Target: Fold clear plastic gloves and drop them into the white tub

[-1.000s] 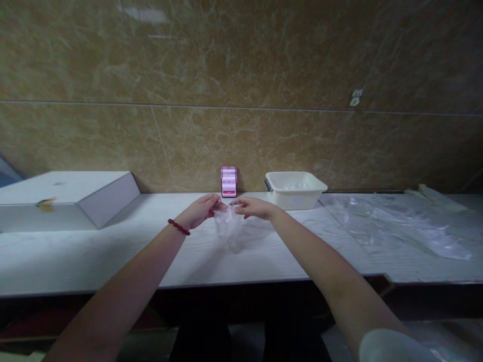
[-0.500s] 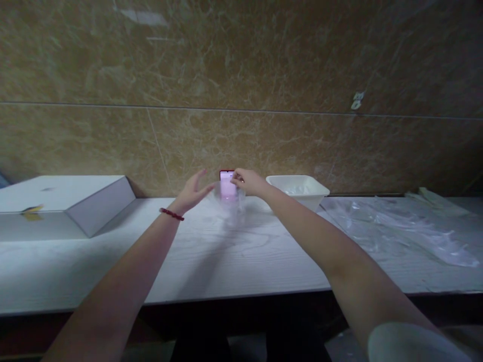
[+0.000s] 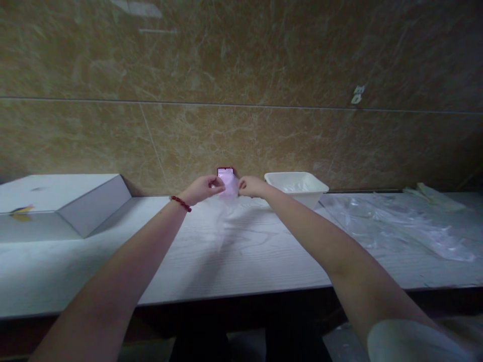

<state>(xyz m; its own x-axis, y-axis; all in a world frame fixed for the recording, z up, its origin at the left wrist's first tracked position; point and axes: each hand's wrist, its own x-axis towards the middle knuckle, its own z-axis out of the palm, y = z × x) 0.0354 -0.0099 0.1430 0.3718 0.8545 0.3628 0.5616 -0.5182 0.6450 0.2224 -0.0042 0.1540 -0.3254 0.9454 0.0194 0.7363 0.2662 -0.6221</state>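
Note:
Both my arms reach out over a white table [image 3: 241,251]. My left hand [image 3: 203,188], with a red bead bracelet on its wrist, is closed in a pinch on one side of a small clear plastic bag [image 3: 229,188]. My right hand [image 3: 252,186] is closed on the bag's other side. The bag is held up between them, just in front of a phone [image 3: 225,173] with a lit pink screen that leans against the wall.
A white plastic tub [image 3: 295,185] stands right of my hands by the wall. Sheets of clear plastic film [image 3: 400,226] lie over the table's right part. A slanted white box [image 3: 75,196] sits at the left. A brown marble wall rises behind.
My hands rose from the table with the bag and moved farther away toward the phone. My left hand, open half a second ago, has closed on the bag again.

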